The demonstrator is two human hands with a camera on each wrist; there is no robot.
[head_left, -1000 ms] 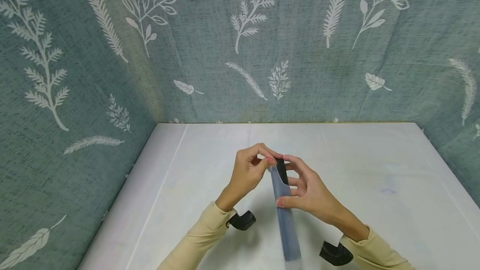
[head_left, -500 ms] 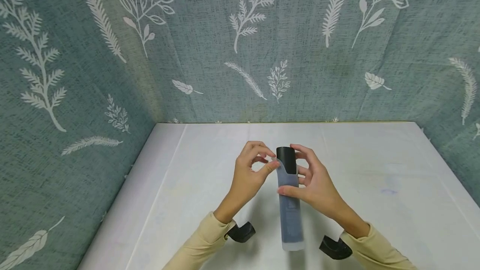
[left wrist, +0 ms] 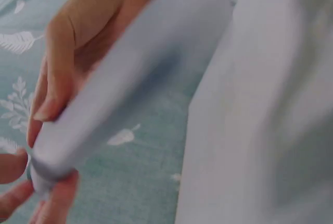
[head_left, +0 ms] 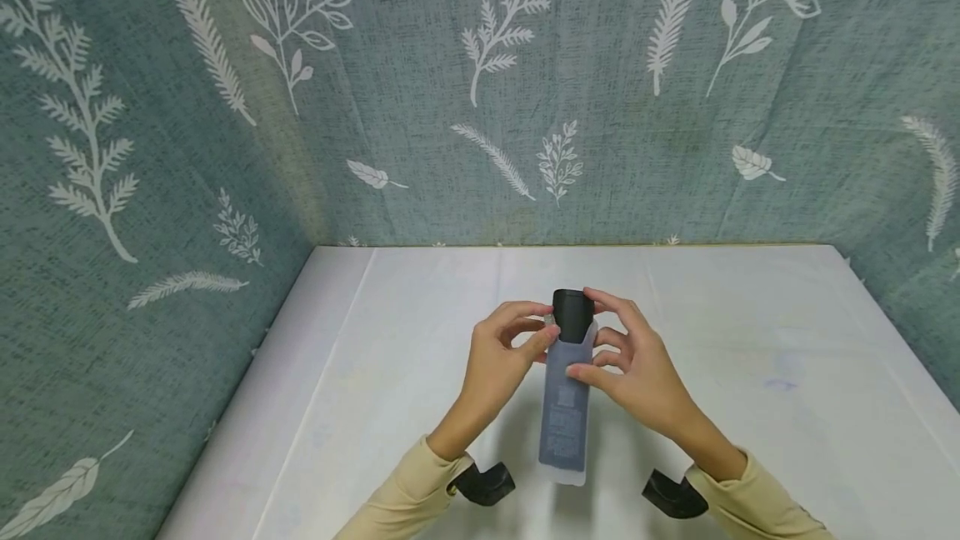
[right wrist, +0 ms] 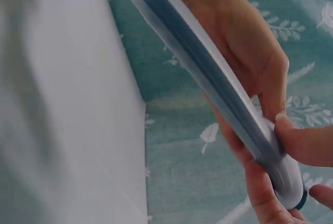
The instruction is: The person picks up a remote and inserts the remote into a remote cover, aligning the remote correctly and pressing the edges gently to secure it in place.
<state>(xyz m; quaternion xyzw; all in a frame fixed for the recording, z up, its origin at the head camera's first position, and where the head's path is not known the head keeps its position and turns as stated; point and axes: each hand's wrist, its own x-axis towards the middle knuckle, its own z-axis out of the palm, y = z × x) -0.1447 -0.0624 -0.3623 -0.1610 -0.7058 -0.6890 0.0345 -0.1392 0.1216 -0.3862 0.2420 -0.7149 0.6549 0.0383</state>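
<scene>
A long, flat dark object with a black end (head_left: 573, 315) sits inside a frosted translucent sleeve (head_left: 566, 407). It is held above the table, its black end sticking out of the notched mouth. Faint printed marks show through the broad face. My left hand (head_left: 506, 352) pinches the sleeve's upper left edge near the mouth with thumb and fingers. From the other side, my right hand (head_left: 637, 365) grips it, thumb on the front face and fingers along the right edge up to the black end. The left wrist view blurs the sleeve (left wrist: 130, 73); the right wrist view shows its narrow side.
The white-covered table (head_left: 390, 357) spreads beneath both hands. Green leaf-patterned cloth (head_left: 420, 165) rises behind and at the sides. A black wrist mount (head_left: 486, 484) hangs below the left sleeve cuff, and another black mount (head_left: 675, 496) hangs by the right.
The frosted sleeve has turned from nearly edge-on to show its broad face with printed marks. Its lower end has swung up and slightly left. Both hands have stayed on it.
</scene>
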